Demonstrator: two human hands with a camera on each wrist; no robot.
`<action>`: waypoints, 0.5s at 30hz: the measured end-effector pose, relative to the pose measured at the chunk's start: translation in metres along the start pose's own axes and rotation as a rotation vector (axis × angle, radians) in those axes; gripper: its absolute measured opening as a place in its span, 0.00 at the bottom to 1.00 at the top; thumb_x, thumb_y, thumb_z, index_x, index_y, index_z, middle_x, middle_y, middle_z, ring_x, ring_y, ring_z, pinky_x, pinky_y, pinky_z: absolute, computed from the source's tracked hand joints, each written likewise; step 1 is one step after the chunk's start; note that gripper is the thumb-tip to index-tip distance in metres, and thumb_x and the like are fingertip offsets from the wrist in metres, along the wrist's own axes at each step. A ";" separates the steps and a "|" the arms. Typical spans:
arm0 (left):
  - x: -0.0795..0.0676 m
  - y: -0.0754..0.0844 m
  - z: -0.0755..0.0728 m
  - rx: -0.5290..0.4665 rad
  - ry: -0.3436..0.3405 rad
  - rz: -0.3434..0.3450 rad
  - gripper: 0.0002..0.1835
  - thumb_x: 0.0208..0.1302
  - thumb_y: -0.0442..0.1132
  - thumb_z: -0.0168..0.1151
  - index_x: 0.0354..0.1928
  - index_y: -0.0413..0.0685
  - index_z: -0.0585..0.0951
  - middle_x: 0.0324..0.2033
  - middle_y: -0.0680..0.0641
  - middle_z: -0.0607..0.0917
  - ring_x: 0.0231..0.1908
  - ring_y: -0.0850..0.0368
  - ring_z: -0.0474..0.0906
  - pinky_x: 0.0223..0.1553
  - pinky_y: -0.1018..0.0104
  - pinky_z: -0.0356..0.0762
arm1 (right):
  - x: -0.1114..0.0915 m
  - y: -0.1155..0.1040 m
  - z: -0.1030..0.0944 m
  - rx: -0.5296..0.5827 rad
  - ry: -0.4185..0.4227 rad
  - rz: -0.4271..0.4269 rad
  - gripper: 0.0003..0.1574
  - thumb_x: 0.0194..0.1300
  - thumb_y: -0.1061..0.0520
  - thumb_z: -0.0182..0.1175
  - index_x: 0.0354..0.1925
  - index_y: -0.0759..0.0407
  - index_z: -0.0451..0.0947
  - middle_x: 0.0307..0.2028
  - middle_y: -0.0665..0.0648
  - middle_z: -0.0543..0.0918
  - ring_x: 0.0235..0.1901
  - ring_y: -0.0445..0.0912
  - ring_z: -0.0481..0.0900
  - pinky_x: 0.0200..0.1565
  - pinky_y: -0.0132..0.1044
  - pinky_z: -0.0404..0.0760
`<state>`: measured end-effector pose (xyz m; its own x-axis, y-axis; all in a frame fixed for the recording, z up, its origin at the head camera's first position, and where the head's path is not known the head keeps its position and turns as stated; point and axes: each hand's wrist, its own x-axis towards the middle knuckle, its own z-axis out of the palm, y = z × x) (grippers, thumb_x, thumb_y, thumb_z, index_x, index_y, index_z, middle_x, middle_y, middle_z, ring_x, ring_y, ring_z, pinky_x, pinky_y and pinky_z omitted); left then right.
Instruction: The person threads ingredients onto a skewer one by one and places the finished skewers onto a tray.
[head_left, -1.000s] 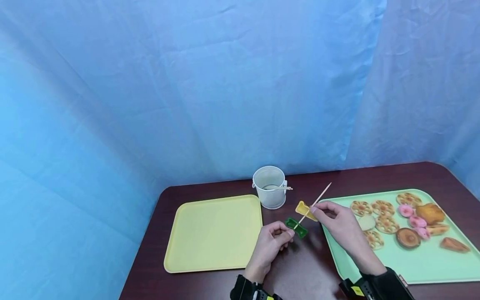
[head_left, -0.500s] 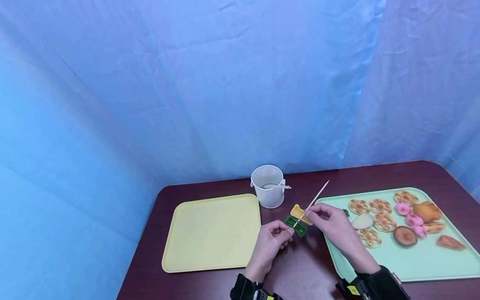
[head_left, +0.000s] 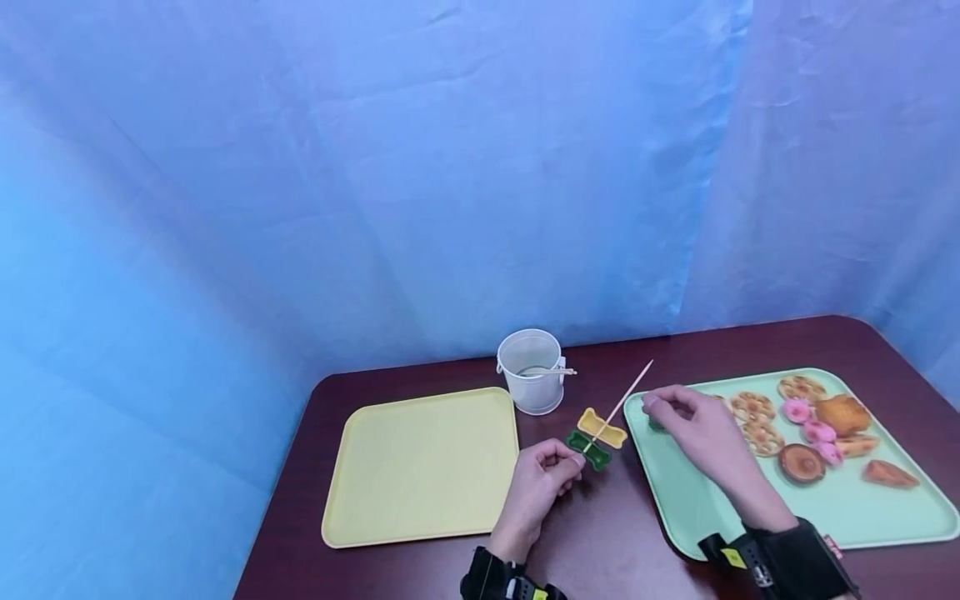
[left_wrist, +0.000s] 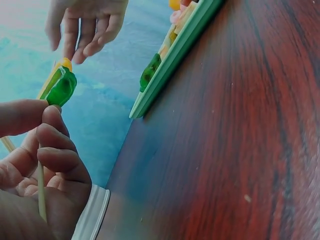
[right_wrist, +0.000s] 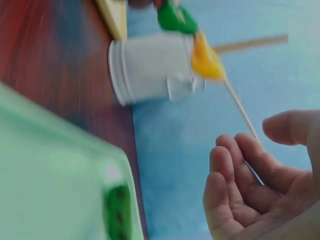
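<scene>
Your L hand (head_left: 542, 479) has a skewer (head_left: 636, 383) pinched betw. thumb & index right by the green piece (head_left: 600, 458), stick's tail running along the palm; grip's closed down to stick thickness. Your R hand (head_left: 705, 435) has hold of nothing: fingers loosely bent, clear gap to the thumb, right of the bucket (head_left: 537, 398) & over the green tray (head_left: 825, 525). Skewer's w/ you, nearer than the bucket & a bit to its right, tilted, bare tip pointing up & away from you.

Handling: prob. v. light; stick's thin, stiff, likely snaps if bent. Pieces look like moulded plastic, maybe a bit slippery. Best hold = bare stick just below the green piece, as now; for the yellow piece (head_left: 588, 420), take its flared ends.

Materials: stick looks like pale wood; both threaded pieces glossy, hollowed, bow-tie shaped, just beside each other. Bucket's whitish, round, rimmed, side lugs. Right of it on the tray: pierced round slices (head_left: 763, 437), pink rings (head_left: 817, 431), brown cap (head_left: 801, 463). Left of it: smooth yellow tray (head_left: 420, 475).
</scene>
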<state>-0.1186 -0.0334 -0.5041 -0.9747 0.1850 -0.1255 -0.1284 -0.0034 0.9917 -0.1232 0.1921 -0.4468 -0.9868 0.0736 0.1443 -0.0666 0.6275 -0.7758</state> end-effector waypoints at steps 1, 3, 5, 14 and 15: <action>0.001 0.000 0.000 0.002 0.003 -0.002 0.07 0.54 0.34 0.65 0.29 0.34 0.81 0.18 0.51 0.79 0.18 0.63 0.68 0.19 0.72 0.65 | 0.003 0.003 -0.004 -0.023 0.003 -0.017 0.26 0.69 0.40 0.53 0.48 0.58 0.83 0.39 0.55 0.86 0.38 0.48 0.81 0.37 0.42 0.76; 0.001 -0.001 0.000 0.002 0.003 0.000 0.08 0.54 0.35 0.66 0.28 0.34 0.81 0.18 0.50 0.79 0.18 0.63 0.68 0.19 0.72 0.65 | 0.008 0.009 -0.012 -0.069 -0.005 -0.039 0.26 0.69 0.41 0.53 0.47 0.58 0.83 0.40 0.56 0.86 0.36 0.47 0.80 0.36 0.42 0.75; 0.002 -0.001 0.000 0.001 0.004 0.006 0.08 0.54 0.35 0.66 0.28 0.34 0.81 0.18 0.51 0.79 0.18 0.63 0.68 0.19 0.73 0.64 | 0.015 0.015 -0.018 -0.121 -0.047 -0.053 0.27 0.69 0.39 0.52 0.47 0.57 0.83 0.39 0.55 0.85 0.34 0.47 0.78 0.34 0.41 0.74; 0.003 -0.002 -0.001 0.009 0.014 0.007 0.08 0.54 0.35 0.66 0.28 0.34 0.81 0.18 0.53 0.79 0.17 0.64 0.68 0.19 0.72 0.64 | 0.039 0.040 -0.026 -0.414 -0.274 -0.190 0.21 0.63 0.51 0.62 0.48 0.65 0.83 0.40 0.58 0.84 0.40 0.52 0.81 0.37 0.48 0.79; 0.003 -0.002 -0.001 0.009 0.013 0.004 0.08 0.54 0.35 0.66 0.28 0.34 0.81 0.18 0.53 0.79 0.17 0.64 0.68 0.19 0.72 0.64 | 0.040 0.041 -0.025 -0.439 -0.291 -0.196 0.22 0.62 0.51 0.63 0.48 0.65 0.83 0.41 0.59 0.84 0.41 0.54 0.80 0.39 0.50 0.79</action>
<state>-0.1210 -0.0334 -0.5060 -0.9776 0.1719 -0.1214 -0.1225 0.0044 0.9925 -0.1620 0.2403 -0.4575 -0.9664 -0.2544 0.0368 -0.2464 0.8761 -0.4145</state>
